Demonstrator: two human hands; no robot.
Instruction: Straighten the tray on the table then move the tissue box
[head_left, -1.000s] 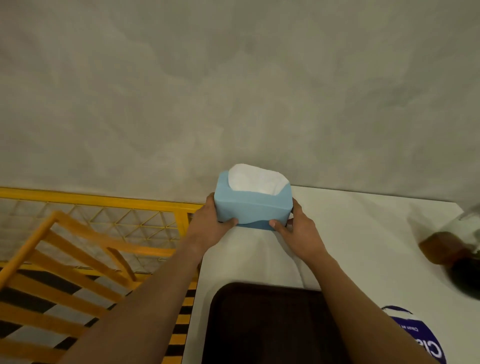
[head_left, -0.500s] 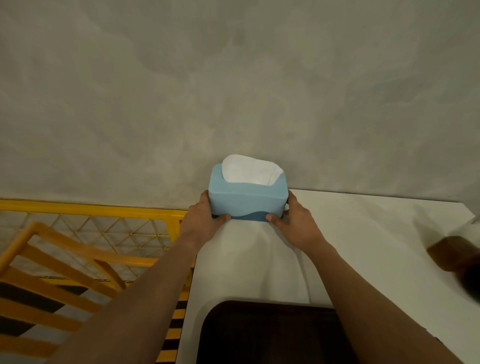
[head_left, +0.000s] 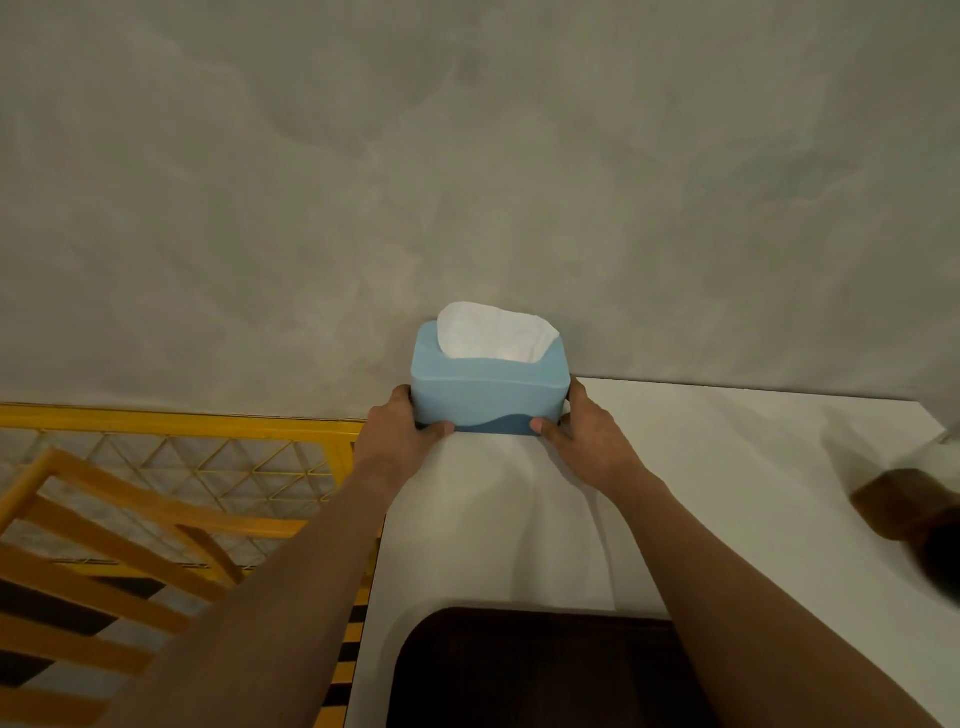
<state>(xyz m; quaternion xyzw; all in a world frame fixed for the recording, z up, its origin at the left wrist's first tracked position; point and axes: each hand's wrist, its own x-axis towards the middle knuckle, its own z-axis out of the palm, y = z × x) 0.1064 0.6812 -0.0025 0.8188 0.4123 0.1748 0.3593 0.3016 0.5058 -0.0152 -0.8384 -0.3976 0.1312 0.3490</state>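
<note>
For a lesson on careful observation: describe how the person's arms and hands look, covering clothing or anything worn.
Both forearms are bare, with no sleeves in view. The left hand and right hand wear no gloves, and no rings, watch or bracelet show. Fingernails look short and unpainted.

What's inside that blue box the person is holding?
White tissue puffs out of the open top of the blue tissue box. How full it is cannot be seen: the walls hide the rest. The left hand and right hand grip its ends.
</note>
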